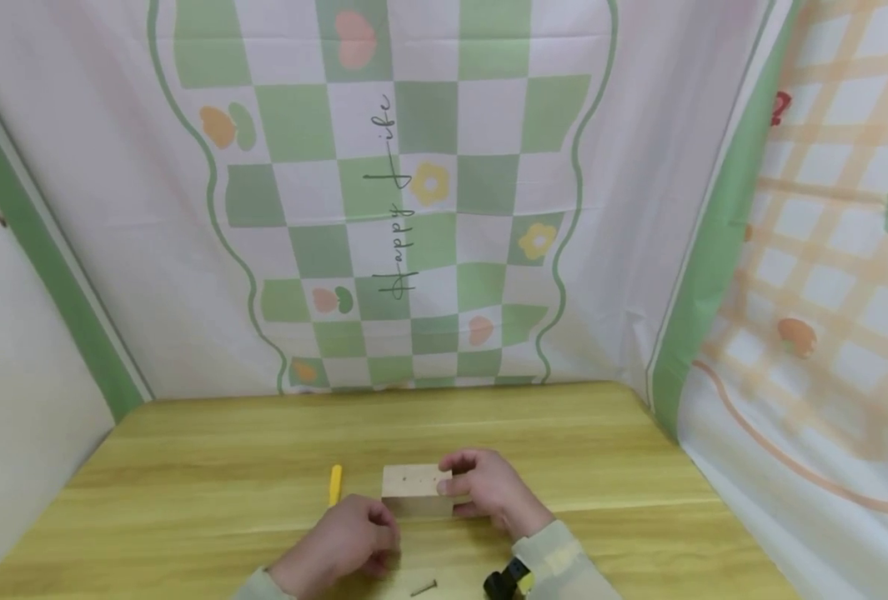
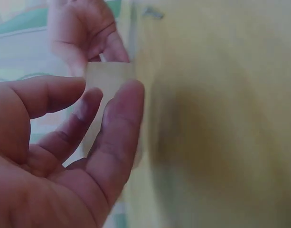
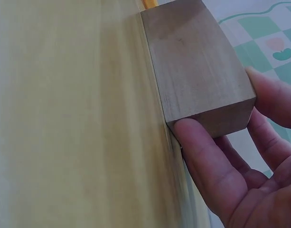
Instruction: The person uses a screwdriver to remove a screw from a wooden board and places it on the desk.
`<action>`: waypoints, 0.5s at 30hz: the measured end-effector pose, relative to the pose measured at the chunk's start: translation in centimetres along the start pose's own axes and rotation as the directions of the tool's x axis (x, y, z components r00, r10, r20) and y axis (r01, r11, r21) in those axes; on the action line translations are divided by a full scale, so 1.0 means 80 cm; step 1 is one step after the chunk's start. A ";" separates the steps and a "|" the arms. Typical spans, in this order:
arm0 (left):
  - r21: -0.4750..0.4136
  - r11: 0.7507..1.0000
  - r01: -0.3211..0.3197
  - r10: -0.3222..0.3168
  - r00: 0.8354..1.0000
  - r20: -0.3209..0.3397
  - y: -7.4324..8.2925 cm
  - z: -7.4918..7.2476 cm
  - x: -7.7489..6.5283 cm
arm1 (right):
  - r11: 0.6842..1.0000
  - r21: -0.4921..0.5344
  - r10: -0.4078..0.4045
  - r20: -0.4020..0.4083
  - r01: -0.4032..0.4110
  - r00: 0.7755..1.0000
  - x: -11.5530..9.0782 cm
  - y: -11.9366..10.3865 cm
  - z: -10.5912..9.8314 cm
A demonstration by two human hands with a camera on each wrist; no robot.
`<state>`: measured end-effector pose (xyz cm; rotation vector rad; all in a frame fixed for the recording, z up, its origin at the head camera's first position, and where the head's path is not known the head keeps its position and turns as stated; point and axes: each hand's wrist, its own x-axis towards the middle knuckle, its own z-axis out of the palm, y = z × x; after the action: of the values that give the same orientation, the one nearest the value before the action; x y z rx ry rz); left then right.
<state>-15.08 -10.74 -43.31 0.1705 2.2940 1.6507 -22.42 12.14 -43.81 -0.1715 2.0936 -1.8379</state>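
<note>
A pale wooden block [image 1: 417,482] with several small dark holes or marks on its top stands on the table. My right hand [image 1: 492,492] holds its right end; in the right wrist view, the thumb and fingers are bent about the end of the block [image 3: 197,61]. My left hand [image 1: 349,533] is at the block's near left corner. The left wrist view shows its thumb and fingers spread apart with nothing between them, and the block [image 2: 109,71] beyond. A screw [image 1: 424,588] lies on the table in front of the block.
A yellow stick-like thing [image 1: 335,483] lies left of the block, partly behind my left hand. Beside my right sleeve is a black and yellow object [image 1: 505,581], partly covered. The wood-grain table [image 1: 188,483] meets a printed curtain [image 1: 428,250] at the back.
</note>
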 end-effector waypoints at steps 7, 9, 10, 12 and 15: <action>0.366 0.920 -0.141 0.170 0.984 -0.046 0.010 -0.016 -0.006 | 1.000 -0.013 0.000 -0.030 0.000 1.000 0.002 0.002 -0.004; 0.464 0.873 -0.147 0.202 0.977 -0.069 0.012 -0.021 -0.008 | 1.000 -0.019 0.003 -0.036 -0.004 0.999 0.003 0.003 -0.005; 0.498 0.855 -0.148 0.214 0.974 -0.078 0.014 -0.024 -0.008 | 1.000 -0.024 0.003 -0.039 -0.004 0.999 0.004 0.003 -0.005; 0.537 0.832 -0.137 0.218 0.972 -0.089 0.018 -0.030 -0.008 | 1.000 -0.031 -0.003 -0.040 0.001 0.999 0.006 0.002 -0.006; 0.586 0.802 -0.113 0.221 0.968 -0.116 0.022 -0.038 -0.008 | 0.999 -0.042 -0.012 -0.036 0.010 0.999 0.008 0.001 -0.009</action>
<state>-15.58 -13.07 -40.65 0.3825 2.9395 1.0075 -23.22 12.61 -43.91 -0.1616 2.1605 -1.8174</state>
